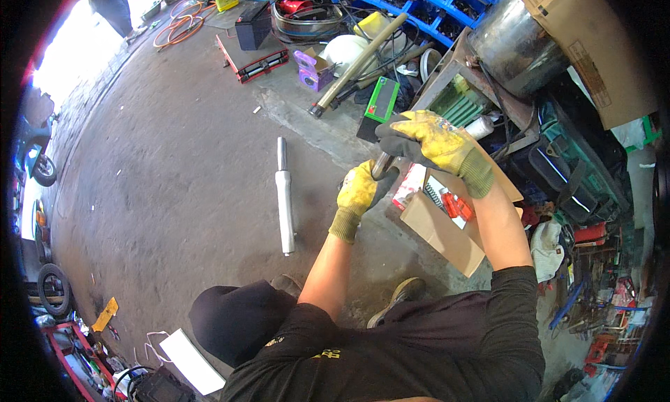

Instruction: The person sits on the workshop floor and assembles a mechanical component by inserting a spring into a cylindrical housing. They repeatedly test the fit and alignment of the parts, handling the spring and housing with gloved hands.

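Note:
In yellow work gloves with dark palms, both my hands are at a shiny metal tube [382, 165] in front of me. My left hand [359, 190] is closed round its lower part. Just above, my right hand [431, 138] is curled over the upper end, its fingers bent and partly hidden by the glove. Most of the tube is covered by the hands. On the floor to the left lies a silver motorcycle fork leg [284, 203]. Below my right forearm stands an open cardboard box [441, 233] with a coil spring [434, 195] and red packets [457, 206].
A green-and-black battery [381, 100] and a long pole [363, 63] lie ahead. Blue parts bins [412, 11] line the back. Dark tool bags [569, 168] crowd the right. A white board [192, 361] and red tray [80, 360] are at the lower left. Another person [112, 11] stands far left.

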`<state>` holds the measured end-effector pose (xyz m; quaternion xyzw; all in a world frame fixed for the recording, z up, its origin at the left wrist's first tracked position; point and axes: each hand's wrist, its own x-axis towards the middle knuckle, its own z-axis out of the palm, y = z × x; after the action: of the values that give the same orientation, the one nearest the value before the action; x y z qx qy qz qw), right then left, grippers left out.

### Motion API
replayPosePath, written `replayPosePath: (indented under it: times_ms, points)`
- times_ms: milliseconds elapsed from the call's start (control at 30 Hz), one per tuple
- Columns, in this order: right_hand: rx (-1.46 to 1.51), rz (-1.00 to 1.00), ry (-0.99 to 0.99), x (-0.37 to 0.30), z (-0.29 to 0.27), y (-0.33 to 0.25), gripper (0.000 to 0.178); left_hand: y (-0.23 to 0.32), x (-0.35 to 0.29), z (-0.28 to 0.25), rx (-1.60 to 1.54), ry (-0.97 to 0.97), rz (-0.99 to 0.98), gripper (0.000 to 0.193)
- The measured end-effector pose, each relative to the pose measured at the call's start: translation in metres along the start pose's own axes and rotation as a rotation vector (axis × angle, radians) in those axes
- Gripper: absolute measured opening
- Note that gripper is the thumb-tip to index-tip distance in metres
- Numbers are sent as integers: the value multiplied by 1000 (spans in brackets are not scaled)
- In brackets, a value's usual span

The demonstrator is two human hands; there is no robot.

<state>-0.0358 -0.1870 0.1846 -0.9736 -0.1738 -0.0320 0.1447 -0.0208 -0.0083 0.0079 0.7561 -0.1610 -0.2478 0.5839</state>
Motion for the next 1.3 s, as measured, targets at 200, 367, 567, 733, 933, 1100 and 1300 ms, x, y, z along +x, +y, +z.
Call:
replayPosePath:
  times_ms: [200,367,567,733,933,1100,1300]
  points:
    - [774,64,-145,-1,-4,-13,41,3,1,-13,-74,-138,-52,42]
    - [1033,115,-183,0,8,-14,50,-4,-1,-23,-292,-242,15,39]
    - [702,223,175,4,35,-34,38,-16,4,-13,-224,-13,-20,39]
    - [569,309,204,5,32,-44,49,-10,3,-8,-130,107,24,44]
    - [646,285,-84,3,2,-29,51,-1,0,-16,-135,-28,-21,43]
    - [283,-21,-139,10,-16,-18,43,-2,1,-11,-55,-54,-25,45]
    - [422,51,-238,11,-29,-22,37,-6,2,-7,-28,-81,-33,44]
